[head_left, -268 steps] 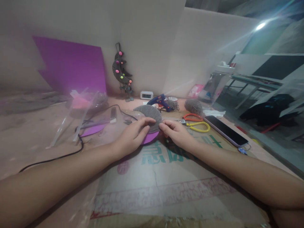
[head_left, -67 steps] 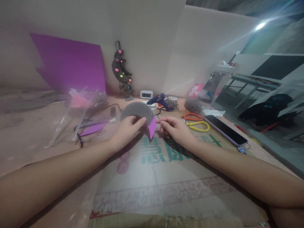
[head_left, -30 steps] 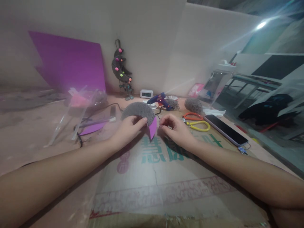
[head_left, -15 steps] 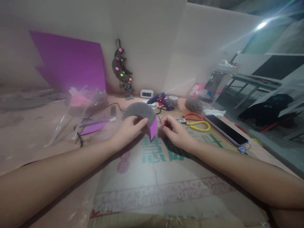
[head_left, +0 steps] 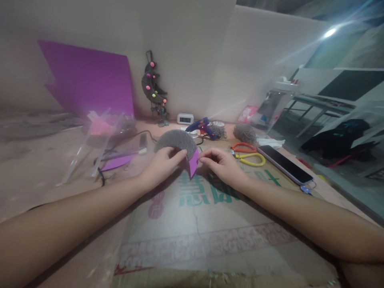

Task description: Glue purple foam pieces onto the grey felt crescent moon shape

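Observation:
My left hand [head_left: 166, 164] grips a crescent-shaped card [head_left: 177, 140], its thumb across the inner edge. Grey yarn is wound closely over most of the crescent, while its pointed lower right tip [head_left: 193, 165] shows bare purple. Just right of that tip, my right hand [head_left: 219, 162] is closed in a pinch, thumb against forefinger. A short piece of thin grey yarn [head_left: 201, 149] shows by its fingertips; the rest of the strand is hidden or too fine to see.
Behind the crescent lie a blue glue gun [head_left: 200, 127] and a white digital clock [head_left: 185, 119]. Pliers with orange and yellow handles [head_left: 251, 159], a yarn ball [head_left: 244, 133] and a phone [head_left: 285, 165] are on the right. A decorated crescent [head_left: 149, 86] hangs behind; a purple sheet [head_left: 90, 80] leans left.
Since the earliest frame, the crescent has turned and shifted left, baring its purple tip on the right. Over the last second my right fingers moved away from the tip, then back beside it.

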A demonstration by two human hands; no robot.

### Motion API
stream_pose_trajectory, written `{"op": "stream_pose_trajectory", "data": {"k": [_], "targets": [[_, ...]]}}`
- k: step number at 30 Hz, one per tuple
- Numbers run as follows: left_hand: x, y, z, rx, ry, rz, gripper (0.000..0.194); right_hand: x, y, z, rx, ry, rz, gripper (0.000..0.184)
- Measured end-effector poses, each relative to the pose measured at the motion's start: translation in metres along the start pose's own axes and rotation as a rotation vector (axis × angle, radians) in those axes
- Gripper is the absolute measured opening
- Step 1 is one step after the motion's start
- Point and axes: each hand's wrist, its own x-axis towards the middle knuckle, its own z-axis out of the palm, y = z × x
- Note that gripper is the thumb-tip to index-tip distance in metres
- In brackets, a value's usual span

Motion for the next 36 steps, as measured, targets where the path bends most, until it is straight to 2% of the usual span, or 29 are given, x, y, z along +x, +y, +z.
{"op": "stream_pose_trajectory", "data": {"k": [7,15,22,30,36], "targets": [[0.0,-0.003,0.001,-0.018,-0.008,0.001,0.039,-0.002,-0.004,-0.001,-0.053,-0.006,-0.062,0.016],[0.0,-0.003,0.001,-0.037,-0.025,0.012,0.038,-0.002,-0.007,-0.002,-0.057,0.014,-0.043,0.012],[0.0,-0.004,0.001,-0.043,-0.026,0.017,0.037,0.0,0.004,0.002,0.024,0.037,-0.014,0.007],[0.001,-0.005,0.002,-0.024,-0.036,0.01,0.038,-0.001,0.007,0.003,-0.009,-0.003,-0.087,0.005],[0.001,-0.005,0.001,-0.013,-0.041,-0.002,0.038,-0.003,0.004,0.001,0.007,-0.065,-0.101,0.01]]}}
